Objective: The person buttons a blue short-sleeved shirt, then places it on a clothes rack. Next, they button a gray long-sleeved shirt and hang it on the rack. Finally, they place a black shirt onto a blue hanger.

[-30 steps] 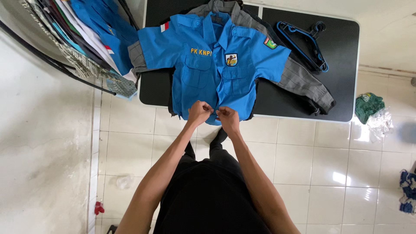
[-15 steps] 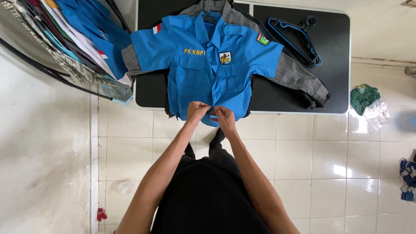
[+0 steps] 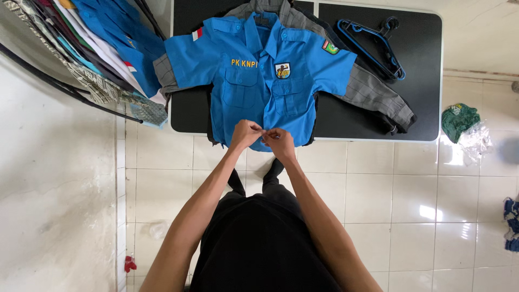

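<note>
1. Both hands are down at the hem of the blue shirt [image 3: 259,81]. The left hand [image 3: 246,133] and right hand [image 3: 280,143] sit knuckle to knuckle, each pinched tight on an edge of the front placket.
2. The shirt lies face up, collar away from the person, on the black table [image 3: 421,81]. Its hem hangs just over the near edge.
3. Risk, to my eye: with the hem off the edge, a firm pull could drag the whole shirt toward the floor, and the grey shirt [image 3: 373,94] under it too.
4. Another risk: the two front edges could close out of line, since the cloth between the hands is bunched and the fingertips hide the fastening.
5. The blue cloth looks like smooth, crisp woven fabric, with short sleeves, two flapped chest pockets, stitched patches and yellow embroidery.
6. The grey one is a fine check with long sleeves.
7. The table top is matt, dark and round-cornered.
8. Blue hangers [image 3: 373,46] lie near the far right corner; they look like thin, hard plastic loops.
9. The floor is glossy pale tile. Hung clothes [image 3: 108,43] crowd the left.
</note>
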